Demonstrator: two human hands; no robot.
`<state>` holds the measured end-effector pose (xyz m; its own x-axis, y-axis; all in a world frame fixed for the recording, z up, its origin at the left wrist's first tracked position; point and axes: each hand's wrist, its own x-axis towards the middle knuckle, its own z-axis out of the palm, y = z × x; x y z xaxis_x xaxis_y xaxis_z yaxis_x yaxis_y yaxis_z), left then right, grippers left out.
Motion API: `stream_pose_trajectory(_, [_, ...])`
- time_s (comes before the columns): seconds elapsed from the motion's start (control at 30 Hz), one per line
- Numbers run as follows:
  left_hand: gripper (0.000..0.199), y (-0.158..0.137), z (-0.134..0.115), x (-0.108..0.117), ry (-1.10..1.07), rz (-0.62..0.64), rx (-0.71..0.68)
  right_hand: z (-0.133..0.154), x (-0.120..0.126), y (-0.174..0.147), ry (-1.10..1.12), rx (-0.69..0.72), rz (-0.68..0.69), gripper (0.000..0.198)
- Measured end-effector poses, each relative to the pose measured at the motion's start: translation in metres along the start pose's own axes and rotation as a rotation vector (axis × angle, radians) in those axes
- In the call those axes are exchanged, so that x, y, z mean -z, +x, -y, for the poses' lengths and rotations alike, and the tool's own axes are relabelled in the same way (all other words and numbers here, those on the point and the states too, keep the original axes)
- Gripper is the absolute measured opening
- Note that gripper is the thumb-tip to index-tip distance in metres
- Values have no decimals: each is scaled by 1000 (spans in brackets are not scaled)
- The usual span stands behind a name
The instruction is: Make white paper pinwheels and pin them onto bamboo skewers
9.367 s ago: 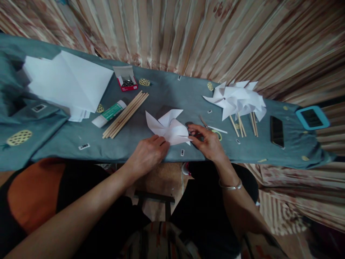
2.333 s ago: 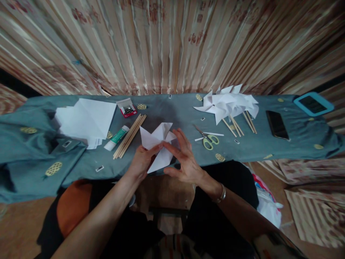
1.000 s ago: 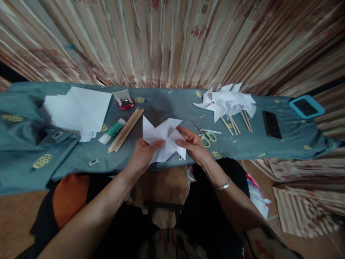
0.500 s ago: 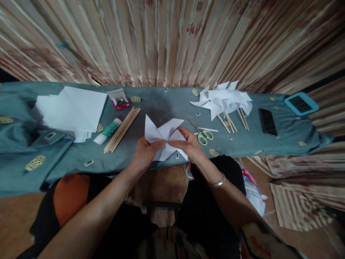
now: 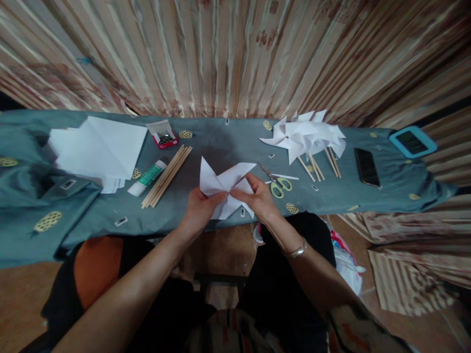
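A white paper pinwheel (image 5: pixel 235 175) with folded, pointed blades is held between both hands above the table's front edge. My left hand (image 5: pixel 198 208) grips it from the left, its thumb pressed near the centre. From the right, my right hand (image 5: pixel 264 200) pinches it, with the thumb also close to the middle and the fingers behind the paper. Both sets of fingers are partly hidden by the pinwheel. Just right of my right hand lie scissors (image 5: pixel 280 186) with light green handles. To the left rest a bundle of wooden sticks (image 5: pixel 167 176) and a green-and-white glue tube (image 5: pixel 147 178).
Paper sheets (image 5: pixel 99 147) are piled at the left, beside a red box of small dark pins (image 5: pixel 164 135). Pinwheels on sticks (image 5: pixel 307 135) lie at the back right. Farther right are a phone (image 5: pixel 367 167) and a blue-framed device (image 5: pixel 412 141). A curtain (image 5: pixel 221 59) hangs behind the table.
The pinwheel's blades have shifted and bent a little as both thumbs press closer around its centre. Both hands keep hold of it. The other things lie as before.
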<state>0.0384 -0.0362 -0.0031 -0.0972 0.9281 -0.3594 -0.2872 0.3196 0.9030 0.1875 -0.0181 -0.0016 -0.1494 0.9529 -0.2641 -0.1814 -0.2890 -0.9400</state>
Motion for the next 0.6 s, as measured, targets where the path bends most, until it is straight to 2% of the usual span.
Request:
stream_pose_trajectory(0.27, [32,1,0,0,-18,-11,-8,-5,-2,1,-65,53,-54,43])
stream_pose_trajectory(0.6, [28,3,-1,0,-45,-36,-8,-7,-5,0,-157,120,-93,40])
